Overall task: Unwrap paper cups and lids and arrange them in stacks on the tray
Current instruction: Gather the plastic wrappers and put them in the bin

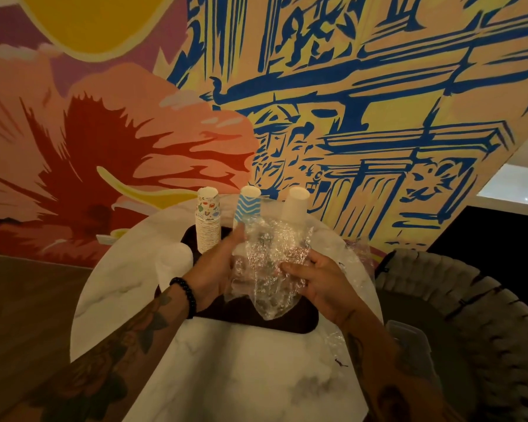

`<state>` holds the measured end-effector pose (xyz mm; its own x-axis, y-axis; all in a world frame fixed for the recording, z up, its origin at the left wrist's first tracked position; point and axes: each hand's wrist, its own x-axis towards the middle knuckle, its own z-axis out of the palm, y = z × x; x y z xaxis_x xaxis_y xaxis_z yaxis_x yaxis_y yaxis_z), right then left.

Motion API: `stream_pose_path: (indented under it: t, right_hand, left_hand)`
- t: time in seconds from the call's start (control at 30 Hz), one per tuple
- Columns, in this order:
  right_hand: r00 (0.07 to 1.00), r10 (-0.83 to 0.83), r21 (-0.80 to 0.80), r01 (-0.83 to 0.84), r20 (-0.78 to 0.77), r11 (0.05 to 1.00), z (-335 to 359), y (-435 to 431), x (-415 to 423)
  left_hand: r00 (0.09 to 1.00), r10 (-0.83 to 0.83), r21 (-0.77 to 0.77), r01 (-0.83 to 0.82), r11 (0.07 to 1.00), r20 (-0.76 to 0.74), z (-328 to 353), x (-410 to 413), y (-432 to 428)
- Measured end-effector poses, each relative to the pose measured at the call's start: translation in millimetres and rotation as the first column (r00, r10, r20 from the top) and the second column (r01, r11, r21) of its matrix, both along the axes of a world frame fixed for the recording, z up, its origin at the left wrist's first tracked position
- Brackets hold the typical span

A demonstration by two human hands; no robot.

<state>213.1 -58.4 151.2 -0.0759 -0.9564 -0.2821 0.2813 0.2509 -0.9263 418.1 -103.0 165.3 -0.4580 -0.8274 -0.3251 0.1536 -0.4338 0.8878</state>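
Three upside-down cup stacks stand at the back of a dark tray (290,322): a colourful patterned stack (208,220), a blue zigzag stack (247,205) and a plain white stack (296,204). Over the tray, my left hand (214,266) and my right hand (320,284) both grip a crumpled clear plastic wrap (269,269). The wrap hides the lower part of the blue and white stacks. I cannot tell whether anything is inside the wrap.
The tray lies on a round white marble table (235,370). A white stack of lids (174,263) sits left of the tray. More clear plastic (355,254) lies at the table's right edge. A woven chair (476,315) stands to the right, a painted wall behind.
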Motion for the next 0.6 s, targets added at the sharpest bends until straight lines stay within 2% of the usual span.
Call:
stream_pose_path:
  t: [0.1,0.2,0.37,0.43,0.6]
  right_hand:
    - [1.000,-0.001,0.002,0.001,-0.018,1.000,-1,-1,2]
    - [1.000,0.005,0.001,-0.005,-0.028,1.000,-1,0,4]
    - [0.993,0.105,0.068,-0.101,-0.050,0.993,1,5,7]
    - [0.988,0.155,0.089,-0.153,-0.010,0.984,0,9,6]
    - [0.981,0.181,0.030,-0.183,0.076,0.983,4,13,7]
  left_hand:
    - [0.991,-0.106,-0.104,0.114,0.988,0.080,-6,-2,8]
    - [0.988,-0.095,-0.173,0.116,0.978,0.122,-9,-2,11]
    - [0.994,-0.069,-0.166,0.082,0.983,0.083,-11,2,7]
    - [0.993,-0.092,-0.144,0.102,0.984,0.072,-13,4,7]
    - [0.992,-0.126,-0.188,0.127,0.974,0.014,-9,5,11]
